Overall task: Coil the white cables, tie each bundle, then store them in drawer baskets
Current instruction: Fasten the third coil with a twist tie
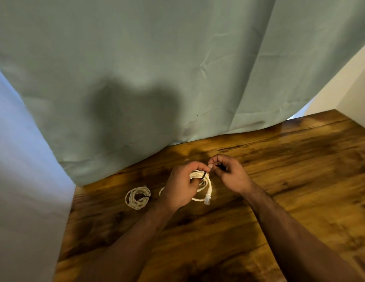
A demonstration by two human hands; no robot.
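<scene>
The left hand (182,185) grips the white coil (207,185) against its palm while the right hand (230,174), just beside it, pinches the black tie (203,175), which wants pulling snug before any loop slips free.

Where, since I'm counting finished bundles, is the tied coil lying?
In the head view, the tied coil lies on the wooden table, left of the left hand.

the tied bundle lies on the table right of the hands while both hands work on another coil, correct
Wrong side: the head view shows the tied bundle on the table left of the hands, not right. The left hand grips another coil; the right hand pinches its black tie.
</scene>
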